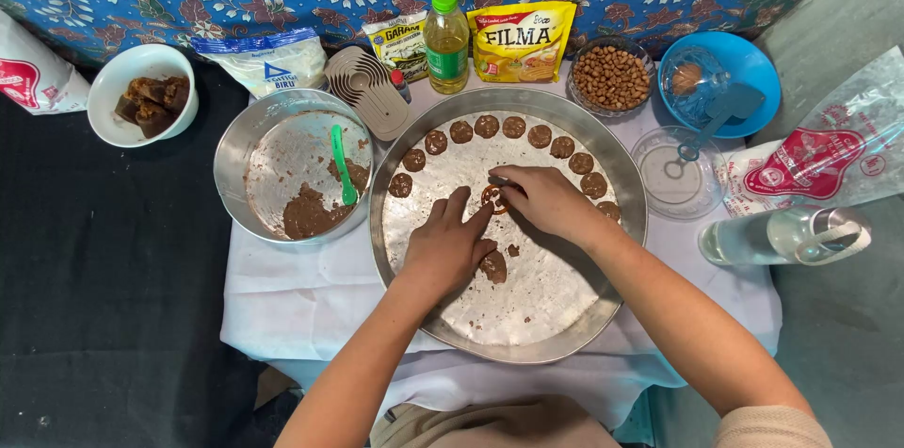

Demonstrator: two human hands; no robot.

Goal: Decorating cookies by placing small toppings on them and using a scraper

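Both hands meet mid-tray [603,316] over a dough ring [493,199]. The right hand [546,201] pinches a small tool against it, fingers narrow; the left hand [447,245] steadies it with fingers spread, a dough lump [492,266] just near. Shaped discs [513,127] arc along the far rim. Shaping seems under way; next calls for a clean lift toward that row.

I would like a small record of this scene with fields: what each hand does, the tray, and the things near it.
left hand: flat on the round metal tray, beside a dough lump
right hand: fingertips on a ring-shaped dough piece
tray: brown dough discs in an arc along the far rim
left of tray: metal bowl with dough and a green spatula
behind: oil bottle, bowl of peanuts
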